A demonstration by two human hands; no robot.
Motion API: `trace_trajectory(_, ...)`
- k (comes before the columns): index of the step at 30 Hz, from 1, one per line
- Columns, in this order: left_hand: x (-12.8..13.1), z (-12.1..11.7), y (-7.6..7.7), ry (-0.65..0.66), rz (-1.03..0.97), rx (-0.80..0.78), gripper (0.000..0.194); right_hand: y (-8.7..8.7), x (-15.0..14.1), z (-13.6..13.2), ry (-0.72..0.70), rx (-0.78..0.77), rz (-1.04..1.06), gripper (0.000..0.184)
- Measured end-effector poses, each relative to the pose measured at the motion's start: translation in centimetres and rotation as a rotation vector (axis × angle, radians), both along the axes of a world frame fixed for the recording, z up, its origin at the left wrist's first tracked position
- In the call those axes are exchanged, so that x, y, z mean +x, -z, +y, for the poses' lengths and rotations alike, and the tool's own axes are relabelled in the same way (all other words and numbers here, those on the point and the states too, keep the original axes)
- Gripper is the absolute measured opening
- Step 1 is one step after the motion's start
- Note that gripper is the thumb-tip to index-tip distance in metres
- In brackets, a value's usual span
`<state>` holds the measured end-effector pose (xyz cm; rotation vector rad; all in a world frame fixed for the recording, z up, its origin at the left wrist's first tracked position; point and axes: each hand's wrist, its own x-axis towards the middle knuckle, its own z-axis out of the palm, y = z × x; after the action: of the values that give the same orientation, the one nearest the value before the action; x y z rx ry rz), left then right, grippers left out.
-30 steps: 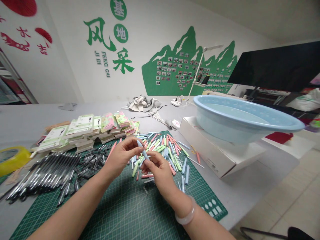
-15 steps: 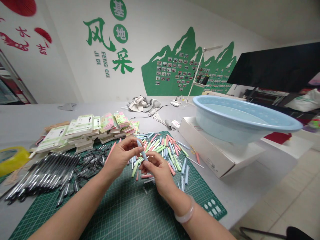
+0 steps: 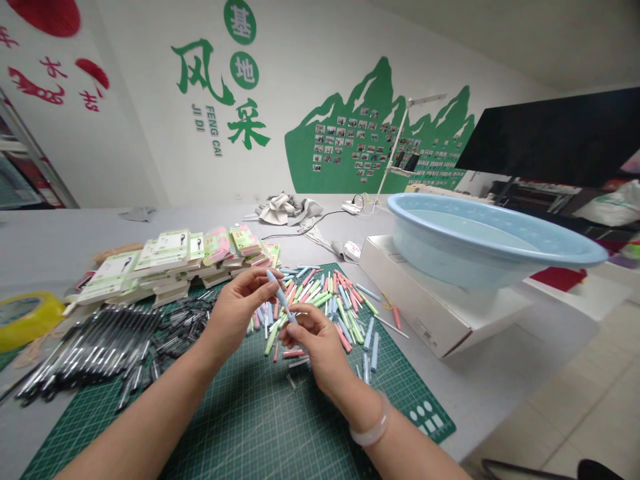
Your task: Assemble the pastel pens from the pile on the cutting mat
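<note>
A light blue pen (image 3: 281, 295) slants between my two hands above the green cutting mat (image 3: 240, 413). My left hand (image 3: 239, 305) pinches its upper part between thumb and fingers. Lower down, my right hand (image 3: 313, 337) is closed round the other end, its fingers curled and partly hiding it. Just behind the hands lies a loose pile of pink, green and blue pen parts (image 3: 320, 293). A few blue pieces (image 3: 375, 350) rest to the right of my right hand.
Black clear-barrelled pens (image 3: 95, 343) lie in a row at the left, beside a yellow tape roll (image 3: 50, 317). Small boxes (image 3: 173, 250) are stacked behind them. At the right, a blue basin (image 3: 450, 257) sits on a white box (image 3: 415, 307) near the table edge.
My left hand has shifted slightly left and up, and more of the blue pen shows between the hands. My right hand stays nearly where it was.
</note>
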<state>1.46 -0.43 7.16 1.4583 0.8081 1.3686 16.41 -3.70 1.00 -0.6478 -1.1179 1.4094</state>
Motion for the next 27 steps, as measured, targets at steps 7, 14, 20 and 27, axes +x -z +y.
trace_trajectory(7, 0.1, 0.0, -0.2, -0.003, -0.070, -0.016, 0.016, -0.3, 0.0, -0.2, -0.010, -0.009, -0.029, 0.028)
trace_trajectory(14, 0.0, 0.0, -0.4, -0.020, -0.037, 0.005, 0.015, -0.1, -0.1, -0.1, -0.031, -0.007, 0.008, 0.026)
trace_trajectory(20, 0.0, -0.3, -0.8, -0.029, 0.070, 0.028, 0.016, -0.1, -0.2, -0.1, -0.050, 0.007, 0.024, 0.025)
trace_trajectory(27, -0.1, -0.5, -1.2, -0.034, 0.044, 0.047, 0.016, 0.6, -0.2, 0.0, -0.047, -0.019, -0.027, 0.023)
